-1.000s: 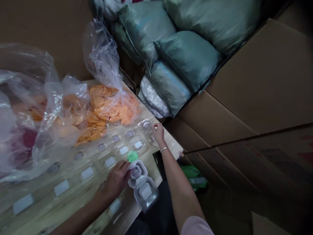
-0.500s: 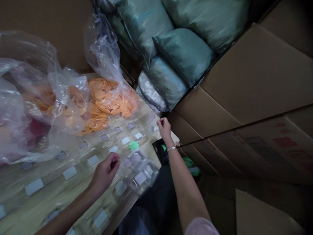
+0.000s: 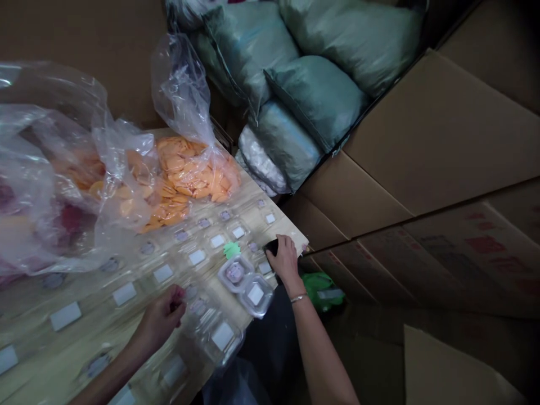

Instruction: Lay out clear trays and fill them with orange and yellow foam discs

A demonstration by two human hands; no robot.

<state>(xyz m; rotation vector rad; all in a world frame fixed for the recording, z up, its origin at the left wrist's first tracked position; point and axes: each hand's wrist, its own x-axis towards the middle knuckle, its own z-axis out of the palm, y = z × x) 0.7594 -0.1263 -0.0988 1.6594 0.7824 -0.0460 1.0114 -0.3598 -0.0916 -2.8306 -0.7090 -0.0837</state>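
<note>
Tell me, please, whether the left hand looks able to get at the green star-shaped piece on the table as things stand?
Probably yes: the green star-shaped piece lies uncovered among clear plastic cases, and nothing stands between it and the left hand, though the hand is some way off.

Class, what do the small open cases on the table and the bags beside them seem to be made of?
Cases: clear, glossy rigid plastic, probably; the table shows through them. Bags: thin transparent plastic film, crinkled with shiny creases; orange discs show through.

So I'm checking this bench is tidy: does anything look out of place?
Yes: one clear double case hangs past the table's near edge, by the right hand. A lone green piece lies loose among the cases.
</note>
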